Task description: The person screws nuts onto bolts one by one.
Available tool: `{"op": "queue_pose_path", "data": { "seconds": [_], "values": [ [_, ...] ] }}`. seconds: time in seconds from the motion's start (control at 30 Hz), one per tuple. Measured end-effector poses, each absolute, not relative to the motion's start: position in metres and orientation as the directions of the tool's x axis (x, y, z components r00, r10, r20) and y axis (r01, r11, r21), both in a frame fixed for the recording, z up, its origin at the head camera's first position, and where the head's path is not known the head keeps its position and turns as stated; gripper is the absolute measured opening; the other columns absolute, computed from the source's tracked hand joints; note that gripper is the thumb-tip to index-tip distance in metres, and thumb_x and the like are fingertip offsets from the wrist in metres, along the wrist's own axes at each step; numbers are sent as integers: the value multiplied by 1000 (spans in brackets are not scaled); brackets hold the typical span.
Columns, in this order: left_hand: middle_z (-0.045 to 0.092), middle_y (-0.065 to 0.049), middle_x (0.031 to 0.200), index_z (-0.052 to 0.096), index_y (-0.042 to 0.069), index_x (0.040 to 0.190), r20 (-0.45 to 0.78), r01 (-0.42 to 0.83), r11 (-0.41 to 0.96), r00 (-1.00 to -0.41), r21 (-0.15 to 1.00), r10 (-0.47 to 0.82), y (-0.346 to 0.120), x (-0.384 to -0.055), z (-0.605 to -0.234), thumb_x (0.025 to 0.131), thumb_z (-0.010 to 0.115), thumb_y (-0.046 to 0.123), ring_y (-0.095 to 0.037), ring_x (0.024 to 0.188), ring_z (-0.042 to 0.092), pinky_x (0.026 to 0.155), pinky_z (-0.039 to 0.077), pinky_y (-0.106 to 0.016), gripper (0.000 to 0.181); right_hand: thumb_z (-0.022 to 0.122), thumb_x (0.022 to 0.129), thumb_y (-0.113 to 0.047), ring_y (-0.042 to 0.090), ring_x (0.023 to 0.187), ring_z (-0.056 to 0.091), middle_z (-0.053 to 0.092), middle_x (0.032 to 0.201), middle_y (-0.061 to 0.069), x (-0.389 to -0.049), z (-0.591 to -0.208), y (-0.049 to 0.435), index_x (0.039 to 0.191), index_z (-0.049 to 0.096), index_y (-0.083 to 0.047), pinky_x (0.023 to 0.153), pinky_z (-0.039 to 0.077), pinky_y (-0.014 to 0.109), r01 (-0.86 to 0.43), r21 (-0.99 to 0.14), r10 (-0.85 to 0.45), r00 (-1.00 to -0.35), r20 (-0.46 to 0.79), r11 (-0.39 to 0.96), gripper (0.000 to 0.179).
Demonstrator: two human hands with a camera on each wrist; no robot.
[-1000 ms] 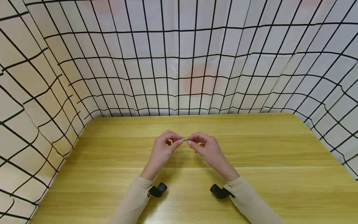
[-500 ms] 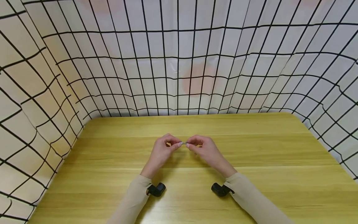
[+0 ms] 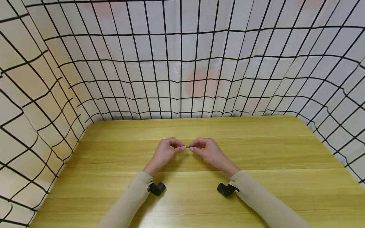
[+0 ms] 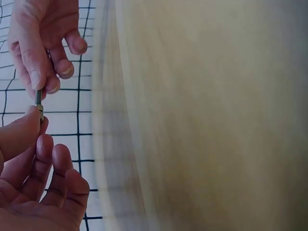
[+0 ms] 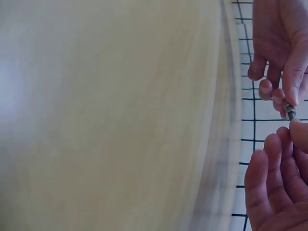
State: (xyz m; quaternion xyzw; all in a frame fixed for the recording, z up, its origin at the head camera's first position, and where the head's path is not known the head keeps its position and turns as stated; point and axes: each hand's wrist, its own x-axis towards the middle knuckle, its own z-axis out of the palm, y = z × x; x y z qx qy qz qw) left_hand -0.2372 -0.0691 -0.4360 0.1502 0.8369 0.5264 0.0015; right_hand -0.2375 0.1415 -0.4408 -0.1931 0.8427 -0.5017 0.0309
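A small metal bolt (image 3: 187, 147) is held level between my two hands, above the table. My left hand (image 3: 166, 152) pinches its wider, nut-like end between thumb and index finger. The thin grey shank is pinched by my right hand (image 3: 208, 153), whose fingertips hide the far end. In the left wrist view the bolt (image 4: 39, 98) shows a bright collar at the left thumb. The right wrist view has the bolt (image 5: 289, 111) close to its right edge, partly covered by both thumbs. The other fingers of each hand are loosely bent.
The yellow wooden table (image 3: 182, 202) spreads beneath both hands. White cloth with a black grid (image 3: 159, 69) surrounds its back and sides. A black wrist camera (image 3: 157, 189) sits at the left sleeve, another black camera (image 3: 227, 189) at the right sleeve.
Both hands have come slightly down and nearer to me with the bolt, mostly in the first half second. The pinch of each hand stays on it. The forearms have spread a little.
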Motion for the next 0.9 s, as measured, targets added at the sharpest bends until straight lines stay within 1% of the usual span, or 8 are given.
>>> {"op": "queue_pose_path", "data": {
  "seconds": [0.07, 0.17, 0.4, 0.5, 0.7, 0.9],
  "values": [
    [68, 1, 88, 75, 8, 90, 137, 239, 406, -955, 882, 263, -70, -240, -437, 88, 75, 13, -17, 83, 58, 68, 47, -30, 5, 69, 94, -18, 18, 87, 62, 68, 93, -2, -240, -442, 142, 101, 72, -10, 75, 50, 36, -296, -845, -359, -924, 135, 446, 11],
    [68, 0, 88, 75, 8, 90, 106, 217, 410, -955, 886, 277, -70, -243, -438, 88, 75, 12, -17, 80, 58, 66, 47, -30, 5, 70, 93, -19, 16, 87, 61, 69, 93, -4, -244, -442, 142, 99, 72, -12, 76, 50, 35, -292, -827, -363, -925, 116, 480, 10],
    [68, -2, 87, 76, 4, 89, 85, 226, 436, -944, 871, 319, -70, -252, -439, 87, 76, 11, -14, 73, 56, 64, 46, -27, 7, 71, 92, -17, 16, 87, 61, 69, 91, -5, -251, -440, 143, 98, 75, -12, 79, 49, 36, -278, -805, -388, -919, 65, 524, 8],
    [68, -1, 85, 76, 4, 87, 71, 225, 456, -941, 861, 331, -70, -255, -440, 87, 76, 10, -13, 71, 54, 62, 44, -26, 6, 72, 91, -17, 16, 88, 62, 70, 90, -7, -254, -442, 144, 97, 75, -12, 80, 48, 37, -281, -803, -404, -913, 55, 526, 8],
    [68, 1, 85, 76, 7, 86, 32, 226, 507, -932, 832, 362, -71, -261, -442, 87, 76, 11, -13, 73, 53, 64, 43, -26, 4, 73, 90, -17, 15, 88, 62, 71, 92, -6, -256, -444, 144, 97, 76, -14, 83, 48, 37, -266, -810, -415, -909, 30, 523, 8],
    [68, 0, 83, 76, 5, 87, -2, 211, 513, -923, 832, 384, -71, -262, -440, 87, 75, 9, -13, 73, 52, 64, 42, -25, 4, 74, 90, -18, 14, 84, 62, 72, 91, -6, -258, -447, 144, 96, 77, -15, 80, 48, 34, -251, -806, -415, -910, 8, 536, 8]
  ]
}}
